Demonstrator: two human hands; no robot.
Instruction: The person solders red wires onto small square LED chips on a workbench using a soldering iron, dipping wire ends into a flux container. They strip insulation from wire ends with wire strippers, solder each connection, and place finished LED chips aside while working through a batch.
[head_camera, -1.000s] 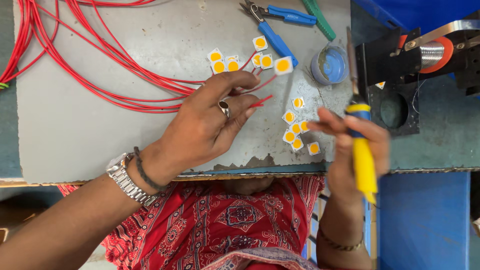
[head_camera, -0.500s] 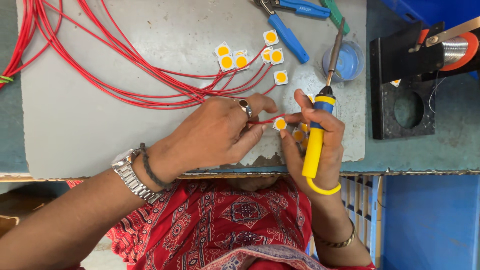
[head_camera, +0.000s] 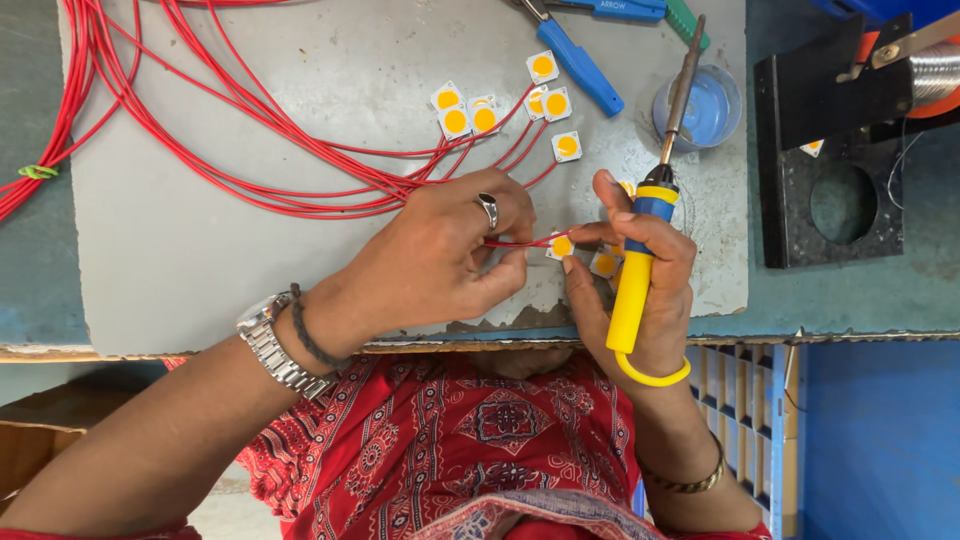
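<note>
- Where the two hands meet near the front edge of the grey work board (head_camera: 200, 260), a small square white chip with a round yellow centre (head_camera: 561, 246) is found lying flat, with the end of a thin red wire (head_camera: 520, 243) brought up to its edge.
- The chip is judged light, stiff and somewhat fragile; it is best taken by its white border, not by the yellow face.
- The wire is judged soft and springy, likely to flick away unless pinched close to its tip.
- The left hand (head_camera: 440, 250) is seen closed, its fingertips pinched together on the red wire just beside the chip.
- The right hand (head_camera: 640, 290) is seen wrapped around the yellow-and-blue handle of a soldering iron (head_camera: 650, 220), its forefinger tip pressed down beside the chip; the iron's metal shaft is pointed away, over a small round blue tin (head_camera: 710, 110).
- More chips of the same kind (head_camera: 470, 110) are noted further up the board, each tied to the red wire bundle (head_camera: 250, 170).
- Blue-handled pliers (head_camera: 585, 65) and a black stand (head_camera: 850, 160) are recorded at the far and right sides.
</note>
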